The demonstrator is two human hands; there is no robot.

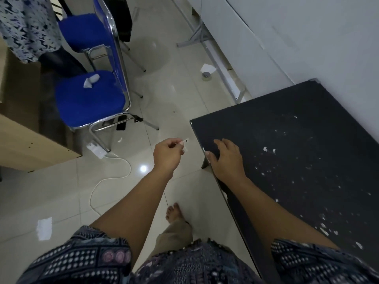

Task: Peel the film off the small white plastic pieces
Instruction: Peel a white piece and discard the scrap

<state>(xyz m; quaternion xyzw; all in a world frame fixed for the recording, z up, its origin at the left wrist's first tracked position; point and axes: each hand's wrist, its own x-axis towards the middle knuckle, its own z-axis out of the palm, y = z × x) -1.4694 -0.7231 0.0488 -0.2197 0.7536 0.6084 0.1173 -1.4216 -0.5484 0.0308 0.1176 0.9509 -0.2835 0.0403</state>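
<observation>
My left hand (168, 153) is held out over the floor, left of the black table (297, 140). Its thumb and fingers pinch a small white plastic piece (184, 144), and a pale strip of film hangs just below the fingertips. My right hand (224, 157) lies flat on the table's near left edge, fingers spread, with nothing in it. A tiny white piece (204, 149) sits on that edge beside the thumb. Several white flecks and scraps (265, 149) are scattered over the tabletop.
Two blue chairs (90, 99) with chrome legs stand at the left. A white charger and cable (98, 149) trail across the tiled floor. A wooden cabinet (24, 140) stands at the far left, a tape roll and paper (206, 73) further back. My bare foot (174, 213) is below.
</observation>
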